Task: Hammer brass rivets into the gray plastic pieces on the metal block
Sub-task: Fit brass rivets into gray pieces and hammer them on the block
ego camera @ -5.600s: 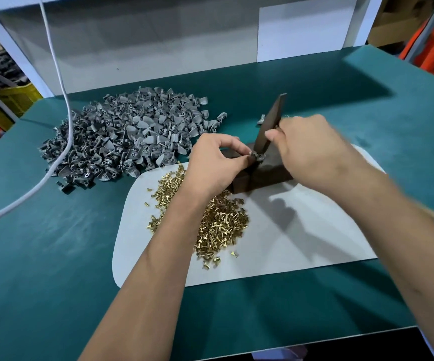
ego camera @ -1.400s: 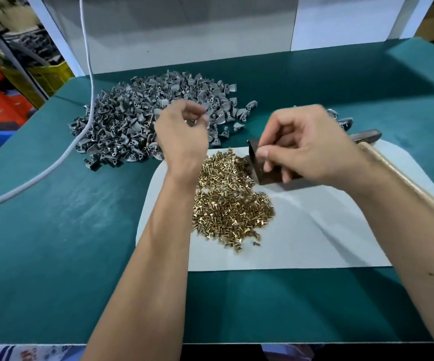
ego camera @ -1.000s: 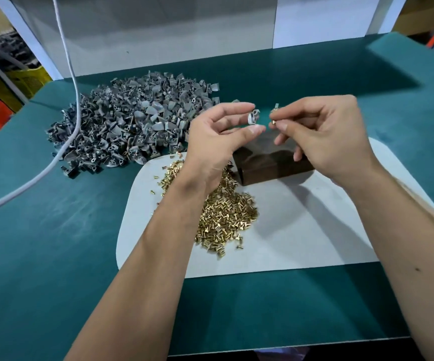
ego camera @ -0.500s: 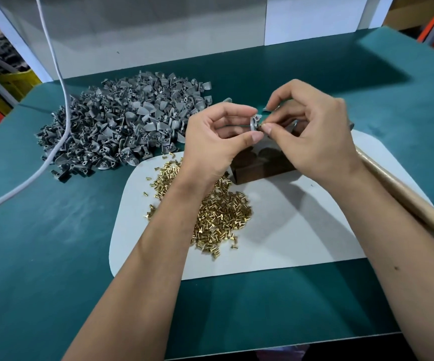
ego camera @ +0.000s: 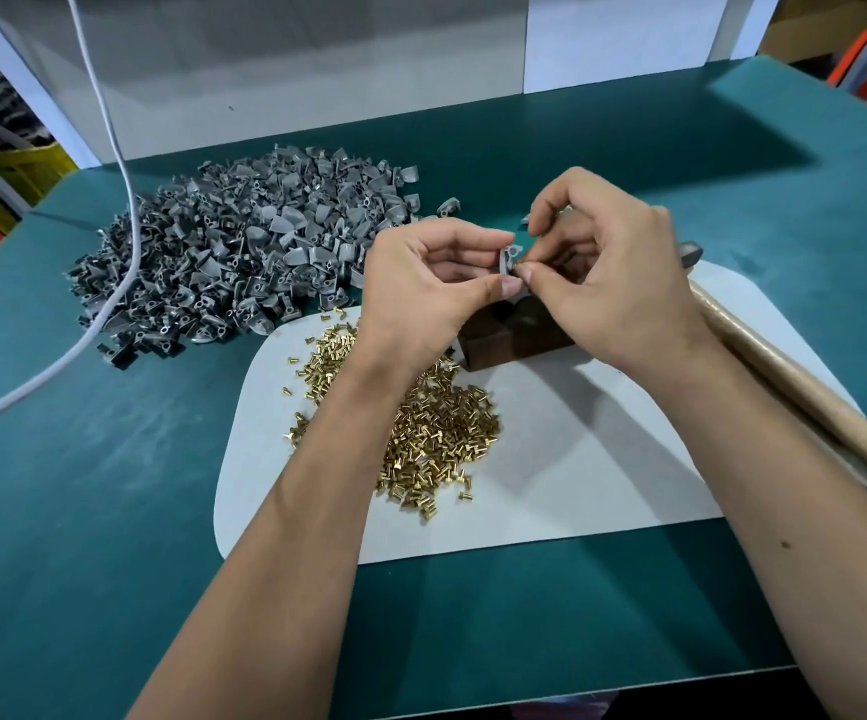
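My left hand [ego camera: 428, 288] pinches a small gray plastic piece [ego camera: 510, 256] between thumb and forefinger, held in the air above the dark metal block [ego camera: 511, 345]. Right beside it, my right hand [ego camera: 608, 275] pinches a brass rivet [ego camera: 518, 266] against that piece. The block stands on a white mat [ego camera: 576, 459]. A heap of brass rivets [ego camera: 431, 423] lies on the mat under my left wrist. A big pile of gray plastic pieces [ego camera: 233, 267] covers the green table at the back left.
A hammer lies along the right, its wooden handle [ego camera: 795, 392] under my right forearm and its head [ego camera: 691, 254] behind my right hand. A white cable [ego camera: 109, 283] hangs across the gray pile. The green table [ego camera: 83, 511] ends at a white back wall.
Both hands have stayed together above the block. My right fingers have pressed closer onto the gray piece with the rivet. The view shifted slightly.
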The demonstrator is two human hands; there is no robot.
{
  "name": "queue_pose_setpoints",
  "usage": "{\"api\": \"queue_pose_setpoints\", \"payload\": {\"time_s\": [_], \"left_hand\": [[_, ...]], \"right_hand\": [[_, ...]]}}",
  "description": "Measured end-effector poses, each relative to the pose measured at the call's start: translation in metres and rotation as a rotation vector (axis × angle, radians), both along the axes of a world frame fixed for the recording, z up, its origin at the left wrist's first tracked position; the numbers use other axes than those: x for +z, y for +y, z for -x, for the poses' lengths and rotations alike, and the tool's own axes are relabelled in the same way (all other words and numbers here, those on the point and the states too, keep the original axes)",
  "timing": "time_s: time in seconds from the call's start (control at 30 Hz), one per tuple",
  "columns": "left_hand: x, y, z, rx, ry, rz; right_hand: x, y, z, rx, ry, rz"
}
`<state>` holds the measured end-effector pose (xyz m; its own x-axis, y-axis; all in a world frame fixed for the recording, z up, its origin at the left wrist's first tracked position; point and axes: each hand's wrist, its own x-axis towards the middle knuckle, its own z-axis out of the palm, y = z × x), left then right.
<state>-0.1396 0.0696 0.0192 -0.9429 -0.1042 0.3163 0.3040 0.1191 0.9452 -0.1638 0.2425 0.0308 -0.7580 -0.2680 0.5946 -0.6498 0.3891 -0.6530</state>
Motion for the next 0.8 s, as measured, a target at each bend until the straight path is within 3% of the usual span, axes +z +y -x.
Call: {"api": "queue_pose_setpoints", "payload": {"time_s": [0.37, 0.8], "left_hand": [[0.003, 0.001, -0.004, 0.012, 0.019, 0.09], [-0.003, -0.006, 0.002, 0.048, 0.06, -0.016]], "right_hand": [[0.0, -0.004, -0.006, -0.068, -0.033, -0.018], [0.006, 0.01, 0.002, -0.098, -0.102, 0.037]]}}
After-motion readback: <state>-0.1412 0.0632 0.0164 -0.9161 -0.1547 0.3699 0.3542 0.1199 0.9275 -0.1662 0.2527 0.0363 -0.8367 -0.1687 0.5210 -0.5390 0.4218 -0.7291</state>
